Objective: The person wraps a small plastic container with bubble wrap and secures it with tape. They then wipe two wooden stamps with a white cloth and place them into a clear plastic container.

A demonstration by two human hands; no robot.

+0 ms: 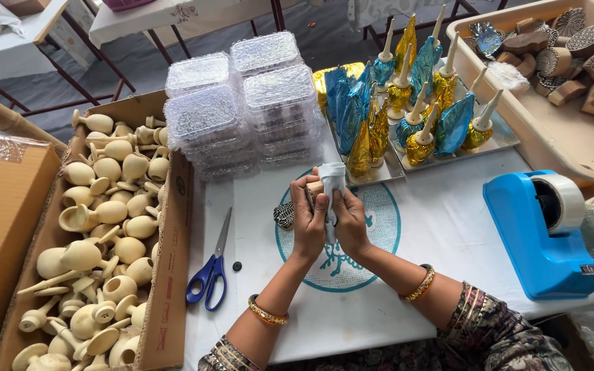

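Stacked clear embossed plastic boxes (242, 103) sit at the white worktop's (434, 213) far edge, beside an open cardboard carton (166, 275) of pale wooden pieces. A blue tape dispenser (541, 237) stands right. Over a teal round print, the left hand (309, 220) and right hand (350, 221) each close their grip on a white wrapped cone (331, 180), held upright between them.

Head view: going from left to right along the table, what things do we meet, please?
Cardboard box of pale wooden pieces → blue-handled scissors → left hand → right hand, both closed on a white wrapped piece → blue tape dispenser.
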